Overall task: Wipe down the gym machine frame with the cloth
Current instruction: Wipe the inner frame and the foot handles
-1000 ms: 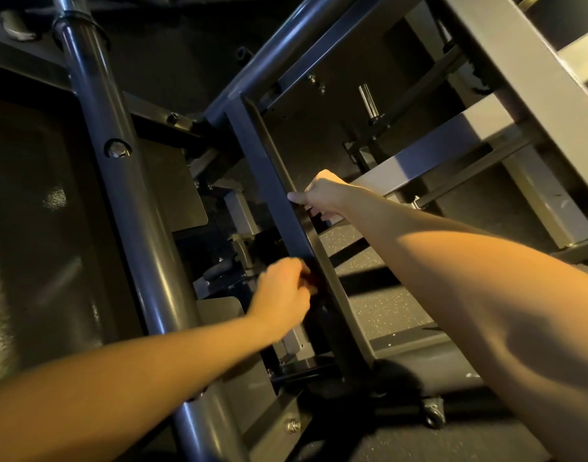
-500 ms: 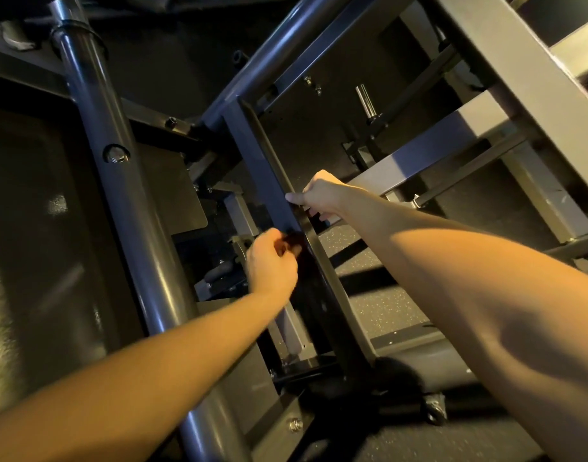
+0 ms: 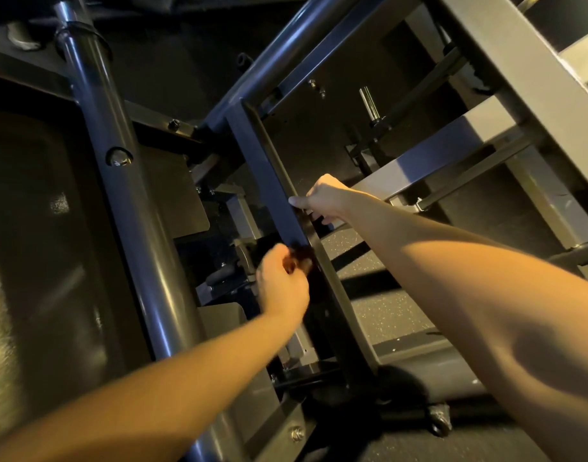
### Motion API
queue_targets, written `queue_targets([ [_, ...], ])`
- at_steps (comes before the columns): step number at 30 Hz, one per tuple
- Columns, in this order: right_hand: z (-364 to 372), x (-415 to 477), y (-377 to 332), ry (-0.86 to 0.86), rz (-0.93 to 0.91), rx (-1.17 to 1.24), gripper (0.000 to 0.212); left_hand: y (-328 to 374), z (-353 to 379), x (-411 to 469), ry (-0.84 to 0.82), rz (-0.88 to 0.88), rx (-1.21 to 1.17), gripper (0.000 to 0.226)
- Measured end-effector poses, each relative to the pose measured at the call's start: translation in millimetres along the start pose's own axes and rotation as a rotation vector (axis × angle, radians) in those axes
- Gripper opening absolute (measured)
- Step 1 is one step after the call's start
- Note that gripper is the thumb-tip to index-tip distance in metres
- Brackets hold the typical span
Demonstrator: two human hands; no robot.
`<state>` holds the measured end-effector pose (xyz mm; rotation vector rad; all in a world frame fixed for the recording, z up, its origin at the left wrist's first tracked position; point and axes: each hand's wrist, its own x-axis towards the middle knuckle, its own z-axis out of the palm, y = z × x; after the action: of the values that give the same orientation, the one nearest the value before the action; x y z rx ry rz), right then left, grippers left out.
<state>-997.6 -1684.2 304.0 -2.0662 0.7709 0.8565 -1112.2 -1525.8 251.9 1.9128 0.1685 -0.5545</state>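
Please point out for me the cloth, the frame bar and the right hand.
cloth (image 3: 302, 258): head view, its dark bunched middle.
frame bar (image 3: 268, 175): head view, its flat front face.
right hand (image 3: 323, 196): head view, the back of the hand.

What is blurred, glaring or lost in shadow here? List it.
Head view: dim, warm light; the left hand is motion-blurred, and the dark cloth it grips nearly vanishes in shadow; the right hand gripping the frame bar is sharper; a glare streak runs down the round tube, which the wide lens slightly bows.
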Motion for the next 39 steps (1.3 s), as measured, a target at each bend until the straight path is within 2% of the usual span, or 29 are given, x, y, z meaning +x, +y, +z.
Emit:
queue_targets([
  [2,0.0,1.4,0.2,0.003,0.006,-0.012,0.054,-24.8,10.7,-49.9,-0.21,-0.051,0.014,0.026],
  [4,1.8,1.6,1.1,0.019,0.005,-0.017,0.052,-29.4,9.1,-75.0,-0.301,-0.002,0.043,0.025],
  [6,2.8,1.9,2.1,0.026,0.001,-0.006,0.054,-17.6,5.8,-58.1,-0.24,0.011,0.013,0.021],
  [9,2.8,2.1,3.1,0.018,0.003,-0.001,0.055,-0.5,-2.8,-23.1,-0.037,-0.099,-0.058,0.016],
  [10,2.5,0.9,3.4,0.02,0.007,0.001,0.055,0.1,-2.7,-25.6,-0.017,-0.129,-0.064,0.015],
  [11,2.2,-0.2,1.6,0.022,0.006,-0.005,0.055,-2.8,-1.3,-37.4,-0.038,-0.163,-0.047,0.015],
  [14,0.4,-1.6,-0.1,0.024,-0.01,-0.026,0.051,-15.0,1.0,-86.0,-0.263,-0.211,0.098,0.011],
  [15,0.0,-2.1,0.6,0.028,-0.014,-0.027,0.05,-18.0,1.5,-89.0,-0.272,-0.197,0.119,0.011],
  [20,-0.3,-2.3,1.9,0.023,-0.023,-0.012,0.051,-8.3,5.2,-45.6,-0.075,-0.135,0.001,0.018],
  [22,0.2,-1.9,2.1,0.017,-0.026,-0.018,0.052,-13.8,6.0,-51.0,-0.102,-0.119,-0.009,0.012],
  [25,-0.8,0.8,2.3,0.011,-0.016,-0.024,0.053,-11.8,1.7,-51.5,-0.217,-0.085,0.031,0.017],
  [30,-1.6,4.4,1.7,0.002,0.012,-0.033,0.058,36.6,-20.4,26.4,-0.015,0.019,0.047,0.006],
  [33,0.1,6.8,2.9,0.001,0.04,-0.003,0.065,42.9,-29.8,61.5,0.12,-0.018,0.132,0.012],
  [36,1.2,6.7,5.3,-0.002,0.079,0.056,0.072,38.5,-19.8,47.8,0.082,-0.029,0.098,0.012],
  [39,0.4,-0.6,1.6,0.008,0.071,0.016,0.065,17.0,-4.7,11.0,-0.035,0.029,0.06,0.019],
])
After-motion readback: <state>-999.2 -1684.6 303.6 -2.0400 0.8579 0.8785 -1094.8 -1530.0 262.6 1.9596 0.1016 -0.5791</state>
